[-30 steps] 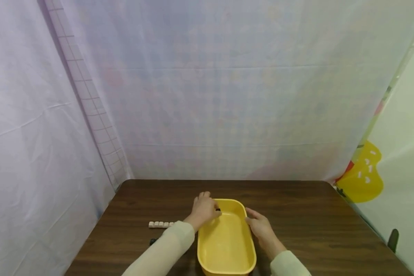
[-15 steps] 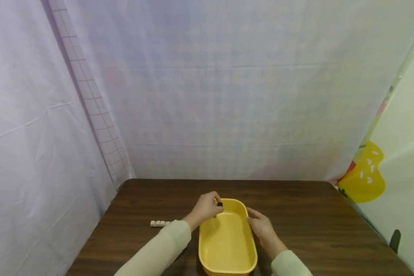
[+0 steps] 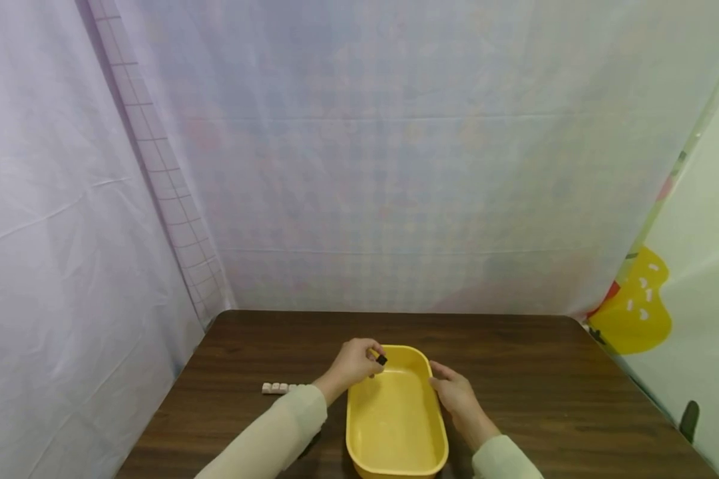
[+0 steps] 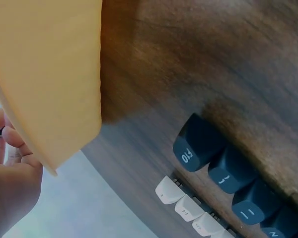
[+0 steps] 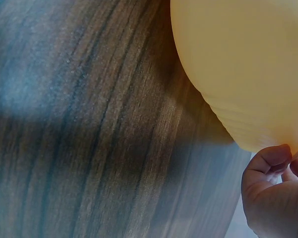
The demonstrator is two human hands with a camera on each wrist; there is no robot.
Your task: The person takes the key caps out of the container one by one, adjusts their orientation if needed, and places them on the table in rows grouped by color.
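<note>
A yellow plastic basin (image 3: 395, 426) stands on the table with its inside bare. My left hand (image 3: 352, 361) is over its far left rim, pinching a small black keycap (image 3: 381, 360) between thumb and fingers. On the right side, my right hand (image 3: 458, 399) grips the basin's rim, fingers outside and thumb at the edge. In the left wrist view, a row of black keycaps (image 4: 251, 201) lies on the table left of the basin. Alongside it runs a row of white keycaps (image 4: 188, 207). My left forearm hides most of the black row in the head view.
The dark wooden table (image 3: 527, 372) extends on both sides of the basin. A pale curtain (image 3: 359, 199) hangs behind its far edge. White cloth (image 3: 66, 266) hangs at the left, and a printed sheet (image 3: 689, 372) at the right.
My left hand has drawn slightly back and turned at the rim, bringing the black keycap into fuller view and tilting it. The right hand keeps its grip on the basin.
</note>
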